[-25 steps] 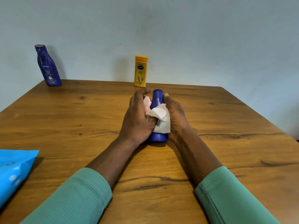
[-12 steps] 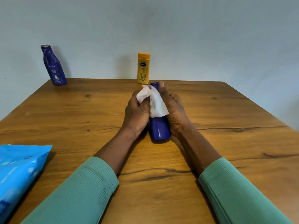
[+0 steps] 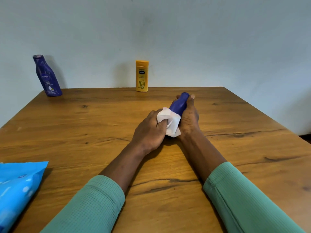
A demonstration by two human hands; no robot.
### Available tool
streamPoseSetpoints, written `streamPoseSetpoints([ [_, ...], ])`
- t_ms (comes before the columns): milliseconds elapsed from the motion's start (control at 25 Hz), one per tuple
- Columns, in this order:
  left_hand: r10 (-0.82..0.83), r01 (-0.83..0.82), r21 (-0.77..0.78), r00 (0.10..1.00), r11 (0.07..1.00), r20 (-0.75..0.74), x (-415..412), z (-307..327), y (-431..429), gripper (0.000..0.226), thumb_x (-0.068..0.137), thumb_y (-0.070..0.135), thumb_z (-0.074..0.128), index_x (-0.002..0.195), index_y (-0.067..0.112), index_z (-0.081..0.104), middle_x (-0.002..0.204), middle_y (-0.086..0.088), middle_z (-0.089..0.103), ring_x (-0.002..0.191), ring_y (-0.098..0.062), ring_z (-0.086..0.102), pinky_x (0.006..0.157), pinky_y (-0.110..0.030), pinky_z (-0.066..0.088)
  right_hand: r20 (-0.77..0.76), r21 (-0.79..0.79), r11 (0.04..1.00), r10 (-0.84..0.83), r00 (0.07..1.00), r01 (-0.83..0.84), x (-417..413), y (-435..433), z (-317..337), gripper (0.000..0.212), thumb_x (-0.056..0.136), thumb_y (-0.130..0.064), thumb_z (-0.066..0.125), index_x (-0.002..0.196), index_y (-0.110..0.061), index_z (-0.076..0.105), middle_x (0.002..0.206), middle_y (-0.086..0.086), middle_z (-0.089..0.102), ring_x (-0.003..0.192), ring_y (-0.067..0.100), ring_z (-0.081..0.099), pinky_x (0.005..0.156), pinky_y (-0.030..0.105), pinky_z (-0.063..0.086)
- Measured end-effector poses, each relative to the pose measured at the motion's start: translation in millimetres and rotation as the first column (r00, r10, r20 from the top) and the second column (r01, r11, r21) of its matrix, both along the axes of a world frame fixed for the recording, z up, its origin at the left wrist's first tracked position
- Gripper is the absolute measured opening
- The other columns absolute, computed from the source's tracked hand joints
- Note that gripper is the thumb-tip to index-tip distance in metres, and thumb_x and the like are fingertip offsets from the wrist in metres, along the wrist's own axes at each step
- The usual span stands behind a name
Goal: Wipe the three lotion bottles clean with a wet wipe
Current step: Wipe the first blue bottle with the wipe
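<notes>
A dark blue lotion bottle [image 3: 179, 105] lies tilted in the middle of the wooden table [image 3: 84, 132], cap end pointing away. My right hand [image 3: 189, 116] grips its right side. My left hand [image 3: 149, 130] presses a crumpled white wet wipe [image 3: 170, 122] against the bottle's lower body, which the wipe and hands hide. A second blue lotion bottle [image 3: 47, 76] stands at the far left corner. A yellow lotion bottle [image 3: 142, 75] stands upright at the far edge, by the wall.
A bright blue wet-wipe pack [image 3: 18, 190] lies at the near left edge of the table. A pale wall rises right behind the table's far edge. The table's right edge runs diagonally at the right.
The wipe slid from the bottle's upper neck down to its lower body. The bottle's top now tilts to the right and stands bare.
</notes>
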State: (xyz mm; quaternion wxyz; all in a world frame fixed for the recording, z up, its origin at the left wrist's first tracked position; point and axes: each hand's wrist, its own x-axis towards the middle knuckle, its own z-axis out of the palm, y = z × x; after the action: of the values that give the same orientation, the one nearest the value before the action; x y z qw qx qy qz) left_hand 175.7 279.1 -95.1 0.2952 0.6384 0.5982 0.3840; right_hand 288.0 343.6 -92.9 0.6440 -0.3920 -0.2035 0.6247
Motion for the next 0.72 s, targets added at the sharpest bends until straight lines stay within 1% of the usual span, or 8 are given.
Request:
streamPoseSetpoints([
  [80,-0.014,0.014,-0.026,1.000,1.000,0.007,-0.6,0.2,-1.6,0.048,0.110,0.028,0.042,0.157,0.027,0.038,0.146,-0.002,0.056,0.122,-0.021,0.055,0.097,-0.033,0.045,-0.029,0.023,1.000,-0.006,1.000,0.007,4.5,3.5,1.7,0.051,0.107,-0.054,0.043,0.099,-0.011,0.069,0.079,0.006,0.073,0.063,0.017,0.063,0.060,0.030,0.056],
  [200,-0.059,0.061,0.045,0.997,0.997,-0.047,0.9,0.4,-4.9,0.050,0.108,0.023,0.042,0.157,0.034,0.036,0.149,0.001,0.055,0.123,-0.022,0.056,0.099,-0.035,0.048,-0.118,0.078,0.994,0.086,0.989,-0.077,3.2,2.4,3.7,0.052,0.108,-0.053,0.042,0.104,-0.007,0.066,0.070,0.006,0.069,0.056,0.017,0.060,0.061,0.029,0.054],
  [280,-0.069,0.069,0.047,0.998,0.997,0.007,1.3,-2.2,-2.6,0.049,0.110,0.040,0.039,0.158,0.040,0.030,0.154,0.002,0.050,0.127,-0.023,0.056,0.102,-0.040,0.052,-0.108,0.157,0.971,0.197,0.974,-0.179,1.6,-1.5,4.7,0.058,0.105,-0.060,0.040,0.117,-0.008,0.063,0.070,0.007,0.067,0.057,0.018,0.063,0.060,0.028,0.057],
  [400,-0.059,0.057,0.034,0.995,0.998,0.083,1.4,-2.2,-1.0,0.071,0.095,0.077,0.024,0.158,0.045,0.025,0.158,0.005,0.047,0.136,-0.023,0.053,0.109,-0.044,0.050,0.080,0.210,0.920,0.322,0.944,-0.331,-3.3,-10.7,8.0,0.061,0.095,-0.058,0.056,0.129,-0.007,0.060,0.076,0.008,0.069,0.066,0.019,0.068,0.066,0.031,0.060],
  [480,-0.018,0.010,0.045,0.983,0.999,0.180,0.3,-1.5,0.9,0.068,0.097,0.075,0.026,0.156,0.041,0.029,0.142,0.005,0.057,0.123,-0.019,0.058,0.098,-0.034,0.055,0.195,0.233,0.898,0.333,0.923,-0.373,-8.6,-15.0,10.6,0.056,0.089,-0.045,0.071,0.125,-0.003,0.061,0.086,0.011,0.069,0.076,0.023,0.069,0.069,0.033,0.060],
  [560,0.032,-0.050,0.059,0.961,0.997,0.274,-1.8,0.4,1.4,0.061,0.098,0.068,0.033,0.150,0.038,0.036,0.121,0.008,0.063,0.109,-0.014,0.064,0.084,-0.026,0.057,0.303,0.246,0.891,0.303,0.904,-0.381,-10.5,-17.5,14.2,0.025,0.098,-0.026,0.067,0.105,-0.002,0.063,0.079,0.006,0.070,0.071,0.018,0.070,0.061,0.027,0.058],
  [640,0.067,-0.102,0.086,0.936,0.991,0.344,-4.3,0.6,3.0,0.053,0.095,0.069,0.040,0.135,0.036,0.048,0.109,0.009,0.070,0.102,-0.014,0.070,0.083,-0.033,0.062,0.384,0.248,0.879,0.296,0.875,-0.406,-10.5,-17.5,14.6,0.016,0.105,-0.015,0.057,0.092,-0.008,0.063,0.067,-0.004,0.071,0.062,0.008,0.070,0.057,0.021,0.056],
  [720,0.097,-0.137,0.067,0.901,0.988,0.423,-5.5,0.8,5.1,0.044,0.094,0.071,0.040,0.118,0.038,0.056,0.104,0.005,0.073,0.099,-0.015,0.072,0.087,-0.040,0.062,0.394,0.244,0.869,0.317,0.862,-0.431,-11.9,-19.2,15.6,0.019,0.106,-0.022,0.056,0.097,-0.008,0.065,0.072,-0.003,0.073,0.066,0.009,0.071,0.062,0.022,0.057],
])
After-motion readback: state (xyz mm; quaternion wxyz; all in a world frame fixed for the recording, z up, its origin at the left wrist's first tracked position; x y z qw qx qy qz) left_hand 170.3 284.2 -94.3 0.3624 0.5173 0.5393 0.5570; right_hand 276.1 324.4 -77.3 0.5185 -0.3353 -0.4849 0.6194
